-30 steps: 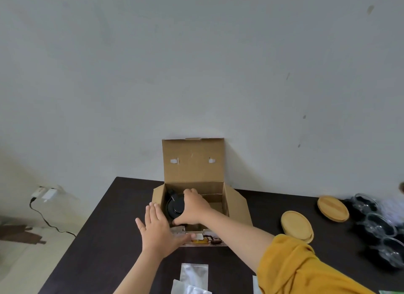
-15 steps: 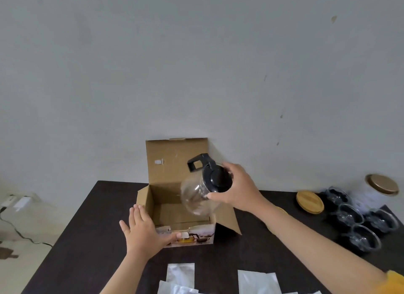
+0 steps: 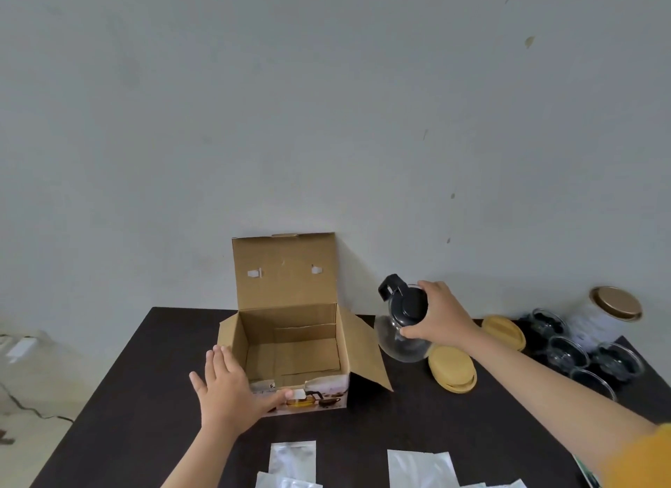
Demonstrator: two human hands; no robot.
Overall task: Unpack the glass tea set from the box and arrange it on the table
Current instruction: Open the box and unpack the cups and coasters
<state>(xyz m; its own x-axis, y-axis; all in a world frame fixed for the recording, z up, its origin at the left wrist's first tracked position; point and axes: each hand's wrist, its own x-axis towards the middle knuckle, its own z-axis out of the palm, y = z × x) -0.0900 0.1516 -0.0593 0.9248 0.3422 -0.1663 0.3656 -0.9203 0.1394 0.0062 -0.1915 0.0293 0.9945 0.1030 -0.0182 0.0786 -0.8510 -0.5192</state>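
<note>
No lettering we can read on the box (image 3: 290, 349) — only a printed tea-set picture on its front, under our left hand (image 3: 232, 389), which presses flat there, fingers straight. Our right hand (image 3: 441, 317) grips the teapot (image 3: 401, 327) by its black lid — clear round glass, tilted, held in the air right of the box, above the wooden coasters (image 3: 452, 367) on the worktop (image 3: 145, 378).
</note>
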